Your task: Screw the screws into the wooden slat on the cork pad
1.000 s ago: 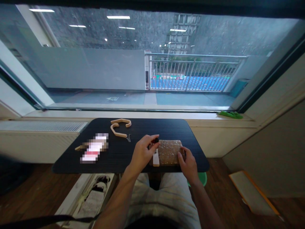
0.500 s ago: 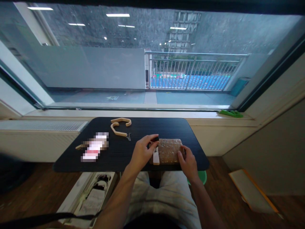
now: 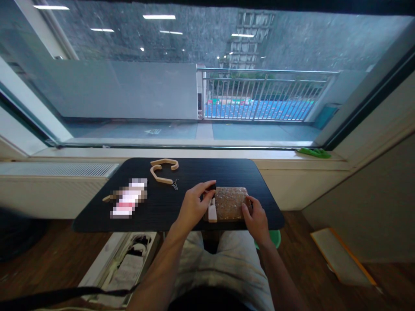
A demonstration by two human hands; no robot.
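Observation:
A brown block with a shiny, bumpy plastic-like surface (image 3: pixel 231 204) lies near the front edge of the black table (image 3: pixel 155 211). A pale flat wooden piece (image 3: pixel 212 212) lies along its left end. At the far end of that piece, my left hand (image 3: pixel 195 201) pinches a small black knob-like part (image 3: pixel 212 187) between thumb and fingers; its exact kind is unclear. My right hand (image 3: pixel 256 214) grips the block's right end, thumb on top and fingers at the side. My left fingers partly hide the wooden piece.
Two bent wooden hook-shaped pieces (image 3: pixel 161 179) lie at the back left beside several small metal screws or pins (image 3: pixel 175 184). A blurred-out packet (image 3: pixel 129 198) lies further left on a wooden stick (image 3: pixel 106 198). Below stand an open white box (image 3: pixel 126 268) and a green bin (image 3: pixel 275 239).
The view has tipped down slightly, so the scene sits a little differently in frame. Both hands keep nearly the same hold, and the block and loose pieces stay where they were.

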